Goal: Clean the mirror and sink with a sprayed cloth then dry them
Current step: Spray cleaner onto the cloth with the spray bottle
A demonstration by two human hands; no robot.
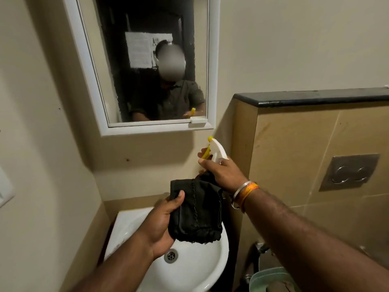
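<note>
My left hand [162, 226] holds a folded black cloth [196, 211] above the white sink [189, 270]. My right hand [223, 171] grips a spray bottle [216, 150] with a white head and a yellow trigger and nozzle; a finger rests on the trigger. The nozzle points left toward the wall, just above the cloth. The bottle's body is hidden behind my hand and the cloth. A white-framed mirror [139, 60] hangs on the wall above the sink and reflects a person holding the bottle.
A tiled half wall with a black top ledge [315, 99] stands to the right, with a metal flush plate [349, 171] on it. A pale green bin [271, 279] sits at the lower right. The sink drain [171, 256] is uncovered. Beige walls close in on the left.
</note>
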